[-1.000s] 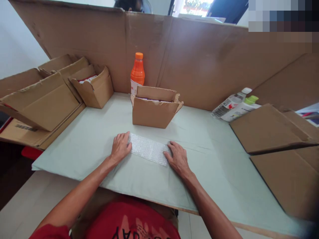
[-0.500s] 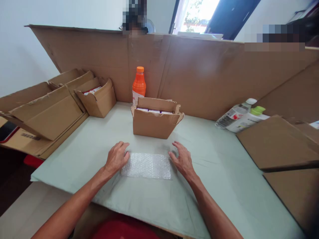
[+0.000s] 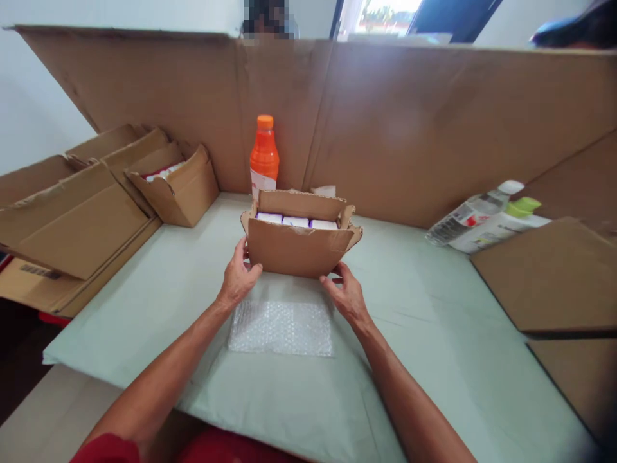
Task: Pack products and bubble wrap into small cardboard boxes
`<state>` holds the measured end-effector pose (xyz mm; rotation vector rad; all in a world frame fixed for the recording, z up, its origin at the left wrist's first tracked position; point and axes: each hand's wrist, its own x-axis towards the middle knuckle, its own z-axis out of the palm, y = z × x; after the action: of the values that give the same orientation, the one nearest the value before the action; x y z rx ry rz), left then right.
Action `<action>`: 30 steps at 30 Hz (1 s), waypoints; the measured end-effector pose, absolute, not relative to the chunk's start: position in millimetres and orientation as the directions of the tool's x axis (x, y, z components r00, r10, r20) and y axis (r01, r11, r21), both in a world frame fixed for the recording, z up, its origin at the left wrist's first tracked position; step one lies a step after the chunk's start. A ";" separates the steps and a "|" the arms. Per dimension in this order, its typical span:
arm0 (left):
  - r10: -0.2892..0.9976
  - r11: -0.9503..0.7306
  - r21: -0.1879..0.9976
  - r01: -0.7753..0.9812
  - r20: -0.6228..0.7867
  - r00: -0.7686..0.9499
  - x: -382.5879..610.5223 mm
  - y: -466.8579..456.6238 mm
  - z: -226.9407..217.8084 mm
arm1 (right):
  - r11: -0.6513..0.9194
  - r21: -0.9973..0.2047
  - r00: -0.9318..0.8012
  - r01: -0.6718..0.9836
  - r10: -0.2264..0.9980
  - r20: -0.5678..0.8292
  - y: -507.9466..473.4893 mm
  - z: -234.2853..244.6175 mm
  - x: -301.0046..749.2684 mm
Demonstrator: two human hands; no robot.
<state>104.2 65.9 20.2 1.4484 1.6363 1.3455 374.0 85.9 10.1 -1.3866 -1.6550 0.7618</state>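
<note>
The left hand (image 3: 238, 278) curls around the lower left corner of the open cardboard box (image 3: 299, 247), thumb on its front; the right hand (image 3: 344, 297), half closed, grips the lower right front edge; the box sits mid-table (image 3: 434, 321) with 3 white packs (image 3: 296, 220) showing inside; a bubble wrap sheet (image 3: 282, 328) lies flat just in front of it, between the wrists; an orange bottle (image 3: 264, 154) stands behind.
</note>
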 end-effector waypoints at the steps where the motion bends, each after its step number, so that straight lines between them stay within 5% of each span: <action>1: 0.951 -0.095 0.920 0.380 0.197 -0.240 101.7 58.3 20.8 | 0.213 -0.851 -0.068 0.481 0.976 0.206 80.5 10.3 377.4; 8: 0.928 -0.139 0.713 0.687 0.336 -0.162 88.1 -15.3 36.0 | 0.318 -0.676 -0.055 0.665 0.923 0.380 29.1 17.5 383.3; 11: 0.915 -0.333 0.551 0.765 0.385 0.121 96.2 -44.9 31.3 | 0.550 -0.514 -0.349 0.658 0.828 0.440 -2.9 18.1 350.5; 15: 0.916 -0.400 0.507 0.764 0.227 0.329 100.3 -58.4 14.3 | 0.743 -0.400 -0.692 0.536 0.658 0.296 -29.5 10.0 326.0; 20: 0.914 -0.400 0.574 0.714 0.307 0.265 76.7 -59.6 4.4 | 0.548 -0.379 -0.448 0.746 0.833 0.323 -30.1 -1.0 385.3; 24: 0.954 -0.098 0.473 0.875 0.295 -0.053 65.4 -65.2 2.1 | 0.359 -0.365 -0.238 0.859 0.911 0.336 -20.4 -4.6 411.8; 30: 0.964 0.021 0.495 0.868 0.222 -0.149 88.2 -64.7 -3.3 | 0.335 -0.433 -0.220 0.837 0.930 0.294 -11.5 -11.6 377.6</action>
<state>88.2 -64.7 -3.3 1.9230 2.1094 0.7994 377.6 -11.5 -11.6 -1.5455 -2.1057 0.2469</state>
